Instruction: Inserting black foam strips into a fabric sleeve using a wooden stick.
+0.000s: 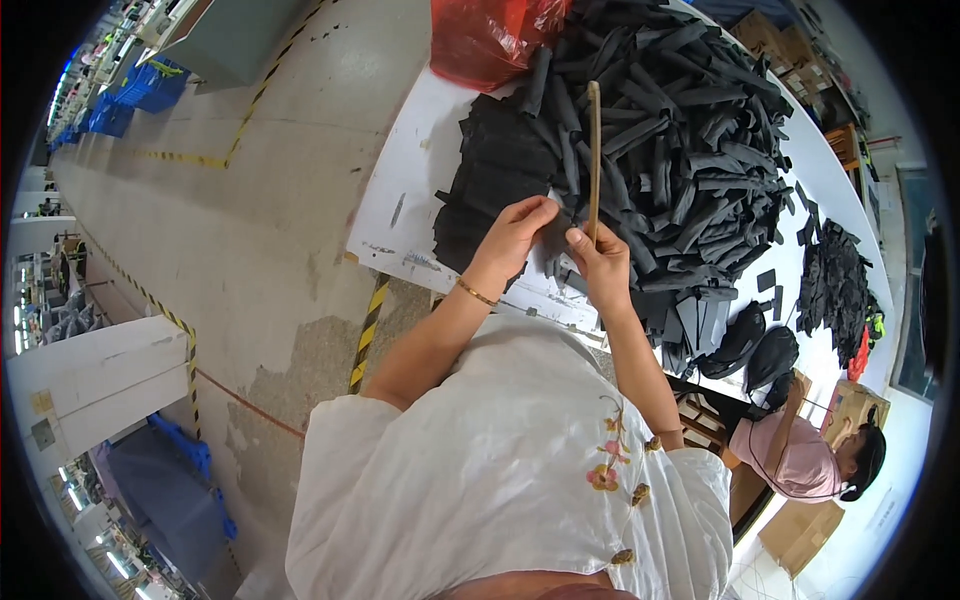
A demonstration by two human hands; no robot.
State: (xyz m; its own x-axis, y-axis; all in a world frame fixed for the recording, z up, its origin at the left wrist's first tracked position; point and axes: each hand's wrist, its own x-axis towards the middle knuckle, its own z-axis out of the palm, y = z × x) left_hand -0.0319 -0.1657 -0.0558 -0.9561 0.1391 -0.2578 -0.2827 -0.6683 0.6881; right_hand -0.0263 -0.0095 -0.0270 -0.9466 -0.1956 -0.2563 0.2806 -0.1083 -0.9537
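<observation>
In front of me, at the near edge of the white table (398,212), my two hands are close together. My left hand (520,228) is closed in a pinch at a small black fabric piece (556,228) between the hands; the fingers partly hide it. My right hand (604,262) is closed round the lower end of a thin tan stick (595,150), which points away from me; its thumb and fingertip also meet the fabric. Beyond and to the right lies a big heap of black fabric strips (690,150). Flatter layered black pieces (490,165) lie at its left.
A red plastic bag (492,45) sits at the table's far left. Black pouches (770,355) and another dark pile (835,280) are to the right. A co-worker in pink (790,455) sits there. Striped tape (370,330) marks the floor; blue crates (150,88) stand far left.
</observation>
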